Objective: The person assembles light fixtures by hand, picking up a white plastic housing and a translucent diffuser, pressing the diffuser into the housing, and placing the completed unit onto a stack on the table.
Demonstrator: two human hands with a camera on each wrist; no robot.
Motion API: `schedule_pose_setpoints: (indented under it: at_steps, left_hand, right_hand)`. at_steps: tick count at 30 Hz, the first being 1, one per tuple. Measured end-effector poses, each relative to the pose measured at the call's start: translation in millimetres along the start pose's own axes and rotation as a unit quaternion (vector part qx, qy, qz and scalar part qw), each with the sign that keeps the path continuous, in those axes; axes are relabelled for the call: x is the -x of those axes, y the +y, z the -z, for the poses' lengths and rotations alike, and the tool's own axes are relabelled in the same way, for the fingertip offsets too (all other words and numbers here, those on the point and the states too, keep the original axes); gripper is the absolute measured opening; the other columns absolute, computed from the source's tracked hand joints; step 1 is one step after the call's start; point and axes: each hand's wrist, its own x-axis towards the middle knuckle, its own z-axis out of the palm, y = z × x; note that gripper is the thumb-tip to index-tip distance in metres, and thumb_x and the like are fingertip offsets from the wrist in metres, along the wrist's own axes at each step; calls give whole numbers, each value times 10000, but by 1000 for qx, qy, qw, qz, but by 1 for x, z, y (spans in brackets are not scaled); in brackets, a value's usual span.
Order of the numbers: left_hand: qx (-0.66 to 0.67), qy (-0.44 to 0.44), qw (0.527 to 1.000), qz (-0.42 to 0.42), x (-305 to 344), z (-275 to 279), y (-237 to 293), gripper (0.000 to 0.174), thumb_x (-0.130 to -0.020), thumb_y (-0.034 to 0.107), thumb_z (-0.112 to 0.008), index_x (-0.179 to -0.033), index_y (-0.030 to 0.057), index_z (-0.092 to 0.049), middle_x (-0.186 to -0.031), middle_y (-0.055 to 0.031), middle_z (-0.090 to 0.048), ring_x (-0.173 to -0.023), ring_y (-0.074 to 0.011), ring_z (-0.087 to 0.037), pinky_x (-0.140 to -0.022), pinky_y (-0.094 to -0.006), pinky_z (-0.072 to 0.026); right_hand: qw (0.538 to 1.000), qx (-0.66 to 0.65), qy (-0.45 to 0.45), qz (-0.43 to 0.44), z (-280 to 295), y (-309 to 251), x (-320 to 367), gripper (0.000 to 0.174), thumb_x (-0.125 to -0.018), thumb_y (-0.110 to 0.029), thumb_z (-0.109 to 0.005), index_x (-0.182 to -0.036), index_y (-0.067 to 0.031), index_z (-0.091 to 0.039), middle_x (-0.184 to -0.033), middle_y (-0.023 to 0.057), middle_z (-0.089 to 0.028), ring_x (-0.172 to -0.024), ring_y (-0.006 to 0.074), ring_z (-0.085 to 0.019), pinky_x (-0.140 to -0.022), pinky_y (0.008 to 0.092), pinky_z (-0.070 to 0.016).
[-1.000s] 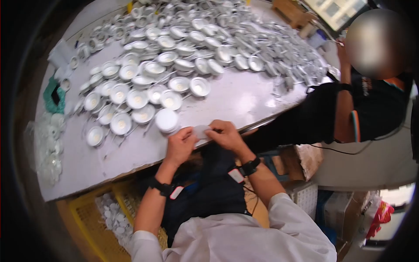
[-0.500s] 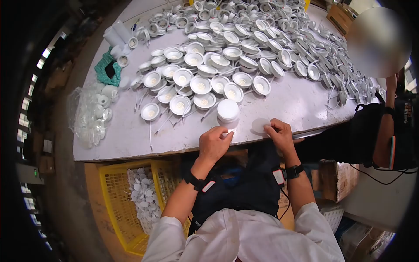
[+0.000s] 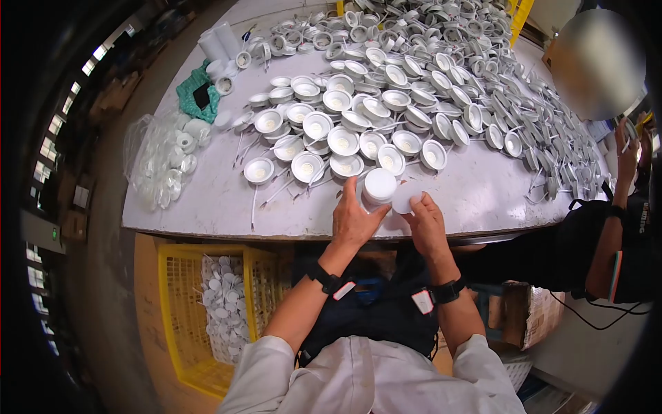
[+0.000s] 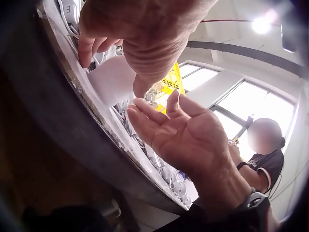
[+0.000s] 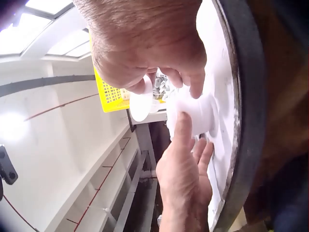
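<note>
A short stack of white discs (image 3: 380, 185) stands upright near the table's front edge. My left hand (image 3: 353, 219) has thumb and fingers round the stack's near left side; in the left wrist view the stack (image 4: 113, 79) lies between them. Just to the right, my right hand (image 3: 429, 228) pinches a thin translucent disc (image 3: 407, 199) between thumb and fingers. The right wrist view shows this disc (image 5: 141, 100) hanging from the fingertips, beside the stack (image 5: 190, 113), with other right-hand fingers close to the stack's top; contact is unclear.
Many white round lamp housings (image 3: 343, 141) with wires cover the table's middle and back. A clear bag (image 3: 162, 162) of white parts and a green cloth (image 3: 198, 94) lie left. Below stands a yellow crate (image 3: 172, 310) holding white discs. Another person (image 3: 620, 228) is at the right.
Both hands were at the thin disc a second ago. My left hand has let go of it and moved to the stack, gripping its side. My right hand has brought the disc beside the stack.
</note>
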Motion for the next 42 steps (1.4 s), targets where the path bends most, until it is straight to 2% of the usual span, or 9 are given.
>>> schedule_pose_setpoints:
  at_steps: [4,5,9,12,15,19,32,37,42]
  left_hand:
    - [-2,17,999,-29,-3,-8,2,764,-634,284,-762,-1219,-2,-362,-1080,-239,-558,-985,-368,-564,-783,-404,-470]
    - [-1,16,999,-29,-3,-9,3,764,-634,284,-762,-1219,-2,-362,-1080,-239,-558,-985,-368,-564,-783,-404,-470]
    - [11,27,997,-66,-7,-11,1,713,-645,260,-748,-1202,11,-379,-1015,-221,-586,-911,-379,-584,-747,-412,-475]
    - [12,27,998,-59,-9,-10,1,703,-639,254,-757,-1191,10,-396,-1012,-211,-593,-911,-368,-591,-751,-402,-479]
    - [27,22,998,-49,-11,-8,-8,709,-621,247,-778,-1181,7,-414,-1026,-199,-597,-942,-336,-595,-787,-378,-482]
    - [40,2,997,-59,-17,-7,-20,770,-572,252,-819,-1186,4,-426,-1042,-185,-599,-968,-277,-601,-826,-337,-482]
    - [59,-26,996,-66,-29,1,-27,696,-539,263,-833,-1103,4,-518,-875,-108,-632,-745,-168,-597,-682,-277,-492]
    - [103,-25,989,-103,-23,5,-33,705,-550,231,-828,-1132,1,-504,-972,-135,-628,-833,-194,-618,-724,-287,-498]
    - [133,-11,991,-13,34,13,-37,335,-749,71,-666,-1060,-10,-572,-1013,-119,-624,-882,-152,-601,-685,-253,-488]
  right_hand:
    - [992,117,-18,54,-12,13,-2,317,-911,-172,-482,-1148,38,-496,-1293,161,-436,-1160,178,-427,-974,303,-320]
    - [986,152,-32,63,-12,15,-4,313,-902,-165,-493,-1123,56,-515,-1390,196,-304,-1252,212,-328,-1011,324,-261]
    - [979,173,-66,89,-15,17,-7,297,-897,-159,-493,-1092,60,-537,-1416,208,-245,-1294,232,-262,-1031,337,-224]
    - [970,219,-44,101,-12,16,-8,279,-889,-137,-492,-1096,46,-529,-1354,193,-362,-1239,219,-357,-1010,330,-274]
    - [999,1,39,-25,-5,-4,-18,263,-893,-155,-468,-1098,4,-518,-1052,81,-574,-975,156,-547,-880,300,-426]
    - [993,46,5,-105,11,-3,-44,261,-897,-165,-449,-1077,9,-525,-1038,83,-575,-950,154,-551,-854,287,-441]
    - [993,10,-12,-115,20,5,-62,259,-893,-159,-454,-1067,20,-520,-1011,84,-573,-938,154,-544,-850,297,-442]
    - [993,43,81,-74,35,-2,-31,187,-884,-179,-508,-954,-14,-558,-829,37,-580,-727,111,-561,-650,242,-484]
    - [972,217,84,-35,48,-8,32,124,-868,-153,-551,-819,-40,-569,-715,14,-583,-618,67,-538,-574,194,-439]
